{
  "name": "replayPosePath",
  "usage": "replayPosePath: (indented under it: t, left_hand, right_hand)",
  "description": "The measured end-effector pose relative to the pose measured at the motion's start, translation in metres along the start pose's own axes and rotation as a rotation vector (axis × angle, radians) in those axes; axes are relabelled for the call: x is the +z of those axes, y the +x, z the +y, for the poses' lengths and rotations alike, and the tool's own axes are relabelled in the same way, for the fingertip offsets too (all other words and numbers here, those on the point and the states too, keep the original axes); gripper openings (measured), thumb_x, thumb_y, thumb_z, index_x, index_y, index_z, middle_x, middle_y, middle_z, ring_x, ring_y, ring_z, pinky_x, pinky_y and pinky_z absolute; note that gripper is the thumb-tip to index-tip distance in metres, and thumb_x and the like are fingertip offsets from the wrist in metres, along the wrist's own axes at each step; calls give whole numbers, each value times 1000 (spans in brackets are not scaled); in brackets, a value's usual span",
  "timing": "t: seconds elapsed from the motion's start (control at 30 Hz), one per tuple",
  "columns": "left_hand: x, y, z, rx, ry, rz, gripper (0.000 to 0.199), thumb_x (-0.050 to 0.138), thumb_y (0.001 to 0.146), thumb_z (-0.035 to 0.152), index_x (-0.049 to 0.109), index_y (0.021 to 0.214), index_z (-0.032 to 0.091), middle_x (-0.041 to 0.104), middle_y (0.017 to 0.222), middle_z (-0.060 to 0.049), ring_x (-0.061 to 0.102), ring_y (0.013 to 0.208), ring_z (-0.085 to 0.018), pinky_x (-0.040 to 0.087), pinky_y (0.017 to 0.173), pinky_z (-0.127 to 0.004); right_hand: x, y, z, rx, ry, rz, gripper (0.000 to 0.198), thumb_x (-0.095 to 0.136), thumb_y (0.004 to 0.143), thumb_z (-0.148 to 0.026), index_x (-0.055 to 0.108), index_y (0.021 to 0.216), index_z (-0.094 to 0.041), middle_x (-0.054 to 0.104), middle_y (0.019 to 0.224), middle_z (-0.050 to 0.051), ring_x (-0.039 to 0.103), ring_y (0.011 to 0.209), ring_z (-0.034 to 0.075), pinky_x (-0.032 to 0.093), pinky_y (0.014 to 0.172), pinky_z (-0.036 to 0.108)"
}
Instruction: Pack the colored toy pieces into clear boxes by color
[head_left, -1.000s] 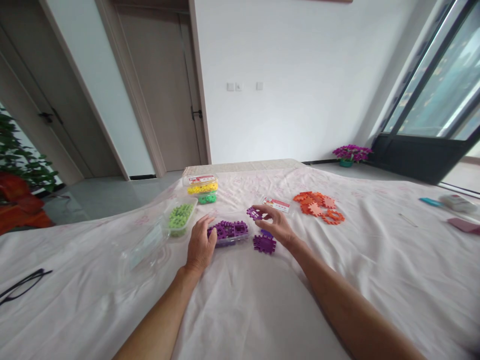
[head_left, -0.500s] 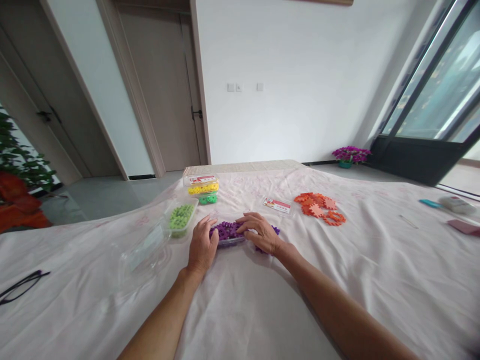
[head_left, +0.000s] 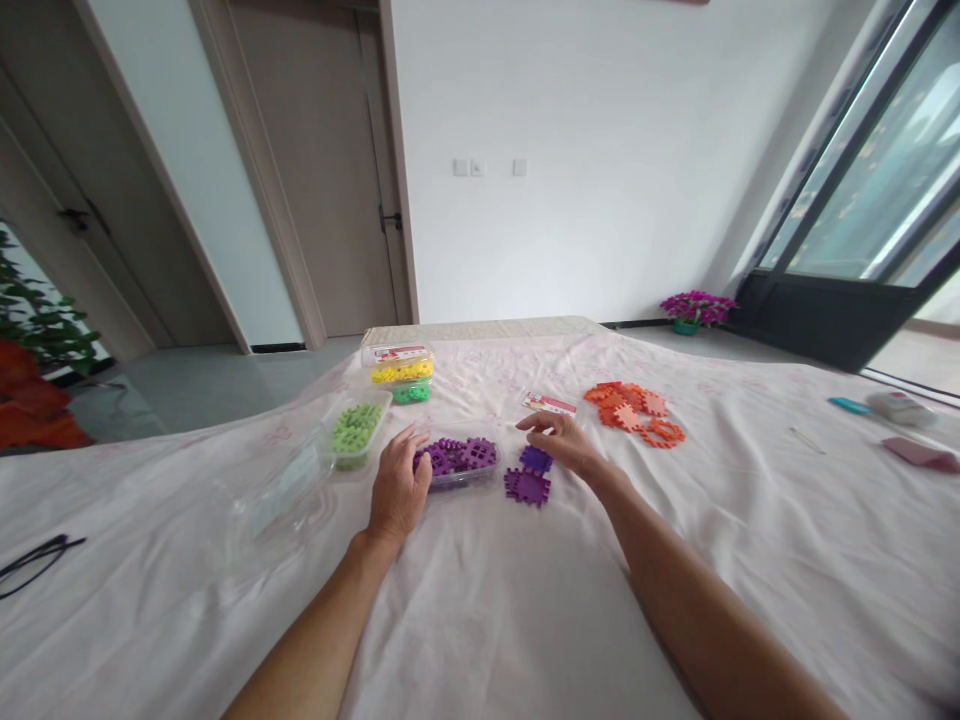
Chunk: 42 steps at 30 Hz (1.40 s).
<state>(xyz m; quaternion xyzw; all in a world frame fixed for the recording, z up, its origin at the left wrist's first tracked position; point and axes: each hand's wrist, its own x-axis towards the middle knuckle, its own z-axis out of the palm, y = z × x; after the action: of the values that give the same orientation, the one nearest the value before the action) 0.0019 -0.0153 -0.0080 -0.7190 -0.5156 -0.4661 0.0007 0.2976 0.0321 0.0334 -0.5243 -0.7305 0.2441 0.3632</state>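
Note:
A clear plastic box point(head_left: 466, 480) of purple gear-shaped pieces point(head_left: 477, 453) lies in front of me. My left hand point(head_left: 400, 482) grips its left end, thumb over the rim. To the right of the box, my right hand point(head_left: 564, 441) hovers by a blue-violet toothed piece point(head_left: 536, 459), fingers bent and apart. Nothing shows between them, though the fingertips' undersides are hidden. A purple square toothed piece point(head_left: 528, 487) lies on the cloth just nearer to me.
At left stand a box of light green pieces point(head_left: 356, 428) and an empty clear lid point(head_left: 274, 505). Yellow point(head_left: 402, 372) and green boxes are stacked behind. Orange pieces point(head_left: 626, 407) are heaped at right, near a labelled lid point(head_left: 550, 403). Glasses point(head_left: 37, 565) lie far left.
My right hand has moved right, off the purple pieces in the box to beside the loose ones, which now show more fully. My left hand stays at the box's left end.

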Motion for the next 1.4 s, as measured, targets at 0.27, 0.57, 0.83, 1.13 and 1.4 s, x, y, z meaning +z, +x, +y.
replayPosePath:
  t: [0.27,0.57,0.83,1.13,1.4]
  left_hand:
    - [0,1,0,9,-15,13,29,44,90,21,59,115,19,56,128,-10,48,127,-23,36,110,-46]
    - [0,0,-4,-19,-147,37,29,42,93,25,57,117,21,56,128,-9,48,127,-22,36,111,-45]
    - [3,0,-10,-99,-254,55,29,40,95,27,54,120,21,54,130,-9,46,128,-19,34,112,-42]
    - [4,-1,-11,-114,-267,33,31,41,95,29,53,122,21,52,132,-9,46,129,-20,37,110,-42]
    - [0,0,-9,-183,-388,-5,36,43,94,37,50,126,21,50,134,-10,45,130,-20,36,111,-40]
  right_hand:
    - [-20,-8,-15,47,-203,-508,47,77,62,-41,71,104,-22,69,95,2,61,82,18,44,70,25]
    - [-5,-13,-35,85,-488,-600,57,81,53,-40,68,106,-21,68,97,5,61,85,22,41,66,26]
    - [-17,-8,-32,100,-190,-454,26,66,66,-24,72,91,-17,71,79,2,62,69,16,41,58,23]
    - [-8,-7,-32,-28,-368,37,22,64,71,-18,73,92,-21,69,96,6,61,93,22,45,79,29]
    - [-3,-3,-8,22,-327,-69,39,67,73,-33,70,109,-18,70,109,9,63,99,25,45,86,33]
